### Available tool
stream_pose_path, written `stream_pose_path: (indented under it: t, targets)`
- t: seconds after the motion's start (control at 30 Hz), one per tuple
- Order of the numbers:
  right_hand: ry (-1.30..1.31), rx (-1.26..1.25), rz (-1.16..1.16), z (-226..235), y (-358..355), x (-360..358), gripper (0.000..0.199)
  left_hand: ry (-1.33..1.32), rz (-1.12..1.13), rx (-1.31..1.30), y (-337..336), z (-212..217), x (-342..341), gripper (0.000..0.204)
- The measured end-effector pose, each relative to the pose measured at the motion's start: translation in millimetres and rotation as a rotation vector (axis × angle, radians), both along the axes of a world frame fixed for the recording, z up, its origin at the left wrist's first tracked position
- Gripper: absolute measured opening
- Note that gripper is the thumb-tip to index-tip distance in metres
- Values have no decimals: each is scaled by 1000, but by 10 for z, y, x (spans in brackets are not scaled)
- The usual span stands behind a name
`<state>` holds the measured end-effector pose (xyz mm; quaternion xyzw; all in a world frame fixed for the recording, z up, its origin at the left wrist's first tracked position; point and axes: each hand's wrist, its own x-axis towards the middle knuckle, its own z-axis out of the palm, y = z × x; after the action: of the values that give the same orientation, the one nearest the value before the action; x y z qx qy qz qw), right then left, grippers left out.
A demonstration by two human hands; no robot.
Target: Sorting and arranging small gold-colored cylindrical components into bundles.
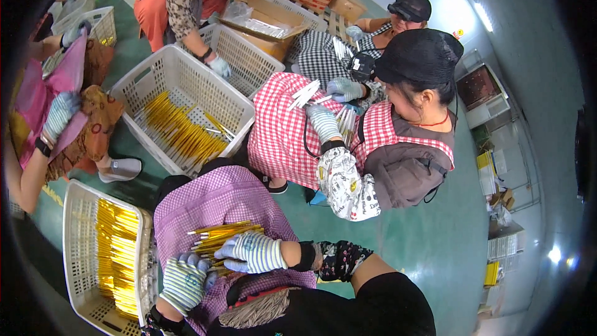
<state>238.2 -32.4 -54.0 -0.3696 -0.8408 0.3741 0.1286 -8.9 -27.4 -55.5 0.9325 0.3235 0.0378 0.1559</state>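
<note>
A purple checked apron point(205, 202) covers my lap, and a loose bundle of thin yellow sticks with white tips point(225, 231) lies across it. My right hand point(254, 253), in a striped knit glove, comes over the bundle from the right, its fingers bent onto the sticks. My left hand point(186, 281), gloved alike, is curled at the lower left of the bundle; what its fingers hold is hidden. Left of my lap, a white plastic basket point(71, 236) holds many similar yellow sticks point(118, 255).
Ahead stands a larger white basket point(140, 71) of yellow sticks. A co-worker in a red checked apron point(280, 112) sits close on the right, holding white sticks point(305, 94). Another person's gloved hand point(61, 115) is at the left. Cardboard boxes point(267, 15) stand farther back.
</note>
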Motion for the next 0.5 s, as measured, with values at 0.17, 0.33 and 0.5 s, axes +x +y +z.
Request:
stream_pose_path:
  t: [0.17,0.33,0.5]
  targets:
    - [-228,46,-52,105,-58,-5,25,-288,58,130,103,283,7,32]
    - [-14,87,-47,27,-1,-46,22,-219,-54,481,189,418,133,20]
    - [-86,220,110,213,148,47,18,14,-32,-36,138,368,95,20]
